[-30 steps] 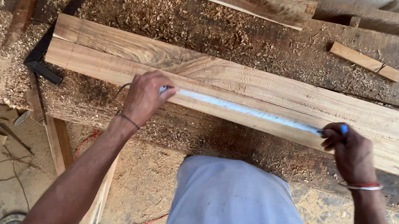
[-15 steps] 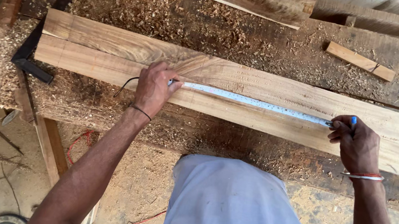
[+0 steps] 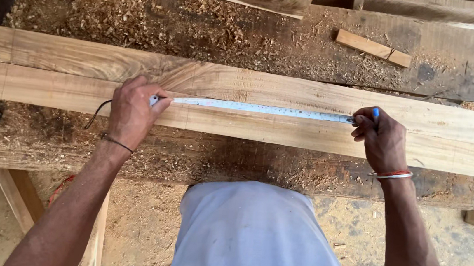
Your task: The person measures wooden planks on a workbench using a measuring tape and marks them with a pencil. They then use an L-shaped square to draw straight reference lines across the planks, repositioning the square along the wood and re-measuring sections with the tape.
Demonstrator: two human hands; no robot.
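At the far left, a dark strap-like object (image 3: 1, 0) lies on the sawdust-strewn surface (image 3: 143, 17). A long pale plank (image 3: 253, 88) runs from left to right across the surface, with a second strip of board (image 3: 48, 89) flush along its near edge. The left hand (image 3: 131, 110) rests on the plank left of centre, its fingers (image 3: 156, 92) pinched together on the left end of a white measuring tape (image 3: 257, 109); a thin dark cord trails from under the hand towards the near-left. The tape lies flat on the plank, stretched straight from these fingers rightwards to the other hand. The right hand (image 3: 383, 142) sits on the plank right of centre, its fingers closed on a blue pen (image 3: 376, 113), whose tip meets the right end of the tape. A red and silver bangle (image 3: 391, 175) circles that wrist. Farther back and to the right, a small wood offcut (image 3: 373, 47) lies on the sawdust.
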